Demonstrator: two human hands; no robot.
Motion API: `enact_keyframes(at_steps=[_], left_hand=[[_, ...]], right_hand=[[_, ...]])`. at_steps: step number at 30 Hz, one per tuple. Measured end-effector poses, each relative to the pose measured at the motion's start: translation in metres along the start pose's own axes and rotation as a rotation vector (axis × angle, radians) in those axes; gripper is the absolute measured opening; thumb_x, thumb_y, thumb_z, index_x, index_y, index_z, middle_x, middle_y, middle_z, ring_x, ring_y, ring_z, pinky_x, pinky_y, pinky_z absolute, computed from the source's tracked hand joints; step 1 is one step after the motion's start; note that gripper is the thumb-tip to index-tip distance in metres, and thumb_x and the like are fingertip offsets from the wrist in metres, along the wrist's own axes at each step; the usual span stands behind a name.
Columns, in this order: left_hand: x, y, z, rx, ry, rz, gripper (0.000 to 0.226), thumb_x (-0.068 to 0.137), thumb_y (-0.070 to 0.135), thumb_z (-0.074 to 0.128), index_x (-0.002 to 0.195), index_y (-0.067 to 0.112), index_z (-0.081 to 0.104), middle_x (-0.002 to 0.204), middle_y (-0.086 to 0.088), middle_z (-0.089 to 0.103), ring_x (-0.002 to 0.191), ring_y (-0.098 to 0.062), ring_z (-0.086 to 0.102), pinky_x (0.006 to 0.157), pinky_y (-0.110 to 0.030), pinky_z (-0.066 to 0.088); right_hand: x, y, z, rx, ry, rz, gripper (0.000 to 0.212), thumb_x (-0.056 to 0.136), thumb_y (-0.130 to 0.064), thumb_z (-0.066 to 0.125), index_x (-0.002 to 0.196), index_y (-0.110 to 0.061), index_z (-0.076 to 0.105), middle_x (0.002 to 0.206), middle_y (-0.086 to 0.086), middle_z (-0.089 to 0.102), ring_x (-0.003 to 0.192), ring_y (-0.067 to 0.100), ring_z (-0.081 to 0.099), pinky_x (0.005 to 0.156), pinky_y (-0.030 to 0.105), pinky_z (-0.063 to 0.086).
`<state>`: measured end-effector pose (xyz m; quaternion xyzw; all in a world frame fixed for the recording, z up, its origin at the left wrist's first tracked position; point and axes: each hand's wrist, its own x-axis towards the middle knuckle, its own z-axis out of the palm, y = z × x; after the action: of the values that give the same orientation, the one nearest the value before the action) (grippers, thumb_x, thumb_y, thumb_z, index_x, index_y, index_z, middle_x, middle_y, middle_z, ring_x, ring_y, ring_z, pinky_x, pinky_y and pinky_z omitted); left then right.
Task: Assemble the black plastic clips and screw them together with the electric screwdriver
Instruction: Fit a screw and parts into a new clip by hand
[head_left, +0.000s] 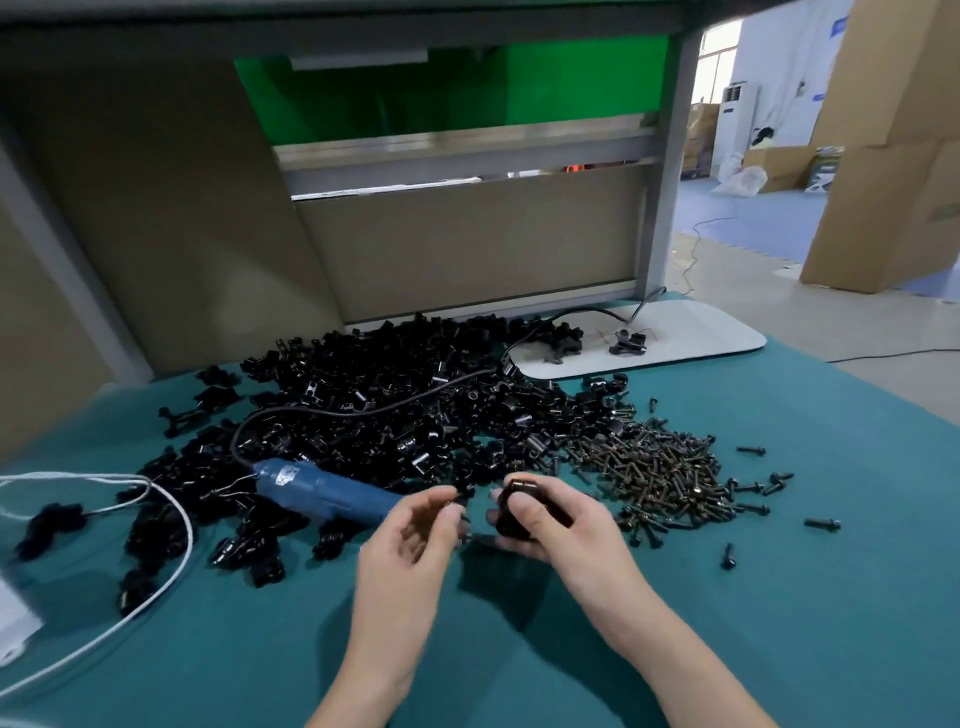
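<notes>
The right hand (550, 525) grips a black plastic clip (517, 512) above the teal surface (779, 623). The left hand (415, 530) is just beside it, fingers curled; blur hides whether it holds anything. The blue electric screwdriver (322, 491) lies left of the hands, against the pile of black clips (405, 410). The screw pile (654, 467) lies to the right.

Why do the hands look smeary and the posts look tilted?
Head view: the left hand and right hand are motion-blurred, so the black clip in the right grip looks soft; the screw pile looks sharper; the wide-angle lens makes the grey post lean; soft shadows fall under the hands on the green cloth.
</notes>
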<state>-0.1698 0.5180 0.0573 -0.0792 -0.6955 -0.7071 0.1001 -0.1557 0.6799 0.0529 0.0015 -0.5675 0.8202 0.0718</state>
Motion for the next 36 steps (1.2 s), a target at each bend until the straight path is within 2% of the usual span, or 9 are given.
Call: enact_keyframes(at_steps=[4,14,17,21,24,27,30,34,36], left_hand=[[-0.001,-0.007,-0.010,-0.113,0.039,-0.077,0.014,0.094,0.010,0.067,0.104,0.017,0.072,0.091,-0.001,0.078,0.084,-0.012,0.074,0.074,-0.014,0.053],[-0.002,-0.012,-0.008,-0.040,-0.074,-0.084,0.012,0.094,0.014,0.069,0.100,0.024,0.075,0.091,0.007,0.077,0.085,-0.006,0.073,0.076,-0.015,0.054],[-0.003,-0.014,-0.010,0.010,-0.104,-0.081,0.007,0.094,0.026,0.070,0.091,0.026,0.076,0.083,0.007,0.076,0.076,-0.004,0.069,0.071,-0.016,0.052],[-0.004,-0.016,-0.011,0.095,-0.119,-0.074,0.021,0.095,0.044,0.064,0.081,0.030,0.070,0.069,0.007,0.069,0.064,-0.003,0.058,0.063,-0.023,0.049],[-0.003,-0.017,-0.011,0.102,-0.147,-0.043,0.013,0.096,0.039,0.065,0.085,0.035,0.069,0.078,0.013,0.071,0.075,-0.002,0.064,0.070,-0.022,0.051],[-0.001,-0.018,-0.011,0.077,-0.189,-0.034,0.010,0.096,0.028,0.068,0.095,0.038,0.069,0.094,0.011,0.073,0.092,-0.010,0.068,0.079,-0.033,0.056],[-0.001,-0.014,-0.010,-0.065,-0.156,-0.100,0.010,0.094,0.037,0.067,0.103,0.034,0.066,0.088,0.010,0.072,0.077,-0.009,0.066,0.062,-0.026,0.055],[0.000,-0.016,-0.011,0.013,-0.160,-0.146,0.026,0.094,0.053,0.058,0.079,0.033,0.066,0.066,0.007,0.064,0.056,-0.012,0.060,0.055,-0.037,0.051],[-0.001,-0.018,-0.010,0.050,-0.176,-0.139,0.028,0.097,0.048,0.058,0.076,0.032,0.067,0.065,0.008,0.064,0.055,-0.010,0.059,0.054,-0.030,0.050]], right_hand=[[-0.003,0.005,0.010,-0.180,-0.072,-0.001,0.018,0.082,-0.033,0.073,0.098,-0.030,0.080,0.103,-0.007,0.077,0.103,0.019,0.074,0.079,0.029,0.062],[-0.004,0.011,0.009,-0.385,-0.119,-0.061,0.027,0.083,-0.034,0.072,0.107,-0.024,0.074,0.101,-0.002,0.079,0.094,0.018,0.076,0.080,0.025,0.061],[-0.005,0.011,0.008,-0.424,-0.141,-0.082,0.027,0.084,-0.034,0.072,0.109,-0.024,0.074,0.101,-0.004,0.078,0.093,0.014,0.076,0.080,0.023,0.060],[-0.007,0.011,0.009,-0.473,-0.177,-0.086,0.029,0.085,-0.036,0.071,0.112,-0.023,0.073,0.101,-0.006,0.079,0.094,0.012,0.075,0.080,0.022,0.059],[-0.006,0.010,0.008,-0.470,-0.178,-0.082,0.028,0.085,-0.035,0.071,0.111,-0.024,0.073,0.100,-0.008,0.078,0.092,0.012,0.076,0.080,0.021,0.059],[-0.005,0.011,0.007,-0.455,-0.170,-0.079,0.027,0.084,-0.035,0.071,0.109,-0.025,0.073,0.100,-0.008,0.078,0.092,0.012,0.076,0.080,0.024,0.060],[-0.005,0.012,0.007,-0.475,-0.159,-0.080,0.028,0.084,-0.037,0.071,0.109,-0.026,0.073,0.099,-0.007,0.078,0.091,0.014,0.076,0.080,0.025,0.061],[-0.005,0.011,0.005,-0.503,-0.160,-0.091,0.029,0.084,-0.039,0.071,0.110,-0.028,0.072,0.099,-0.009,0.078,0.089,0.010,0.075,0.078,0.019,0.057],[-0.005,0.012,0.005,-0.504,-0.170,-0.086,0.029,0.085,-0.039,0.071,0.111,-0.027,0.072,0.100,-0.006,0.078,0.092,0.013,0.075,0.081,0.023,0.059]])
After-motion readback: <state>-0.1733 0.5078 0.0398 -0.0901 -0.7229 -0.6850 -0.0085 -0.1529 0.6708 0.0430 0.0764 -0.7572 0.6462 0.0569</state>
